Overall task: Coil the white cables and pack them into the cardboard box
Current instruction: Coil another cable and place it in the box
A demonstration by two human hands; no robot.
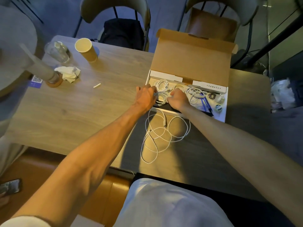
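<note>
The work is, in my judgement, a bit more than half done. The cardboard box (191, 59) stands open in the upper right part of the frame, with its lid standing up. Several coiled cables (162, 84) already lie inside it, along its far side.

Both hands are in the left part of the box. The left hand (146, 98) and the right hand (179, 99) have curled fingers and seem to grip one more coil (161, 99) between them, probably to set it down.

What is left is the loose cable (164, 135). It lies uncoiled on the table (82, 104), just below the box, in the centre of the frame between the two forearms. Whether it is one cable or two tangled together, I cannot tell.

The fingertips are hidden behind the backs of the hands, so the exact grip is not sure. The small things (216, 99) at the right end of the box are too blurred to name.
</note>
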